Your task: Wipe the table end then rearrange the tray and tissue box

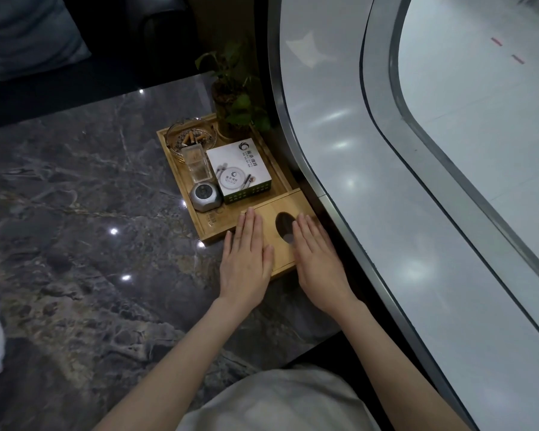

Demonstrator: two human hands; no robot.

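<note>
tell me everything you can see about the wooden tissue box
The wooden tissue box is a flat, light bamboo-coloured rectangle with an oval opening in its lid; something pale shows in the opening. It lies on the dark marble table, against the near end of the wooden tray and beside the curved grey ledge. The left hand and right hand rest flat on it, fingers straight, either side of the opening.

Bare forearms, no sleeves, pale grey garment at chest
</note>
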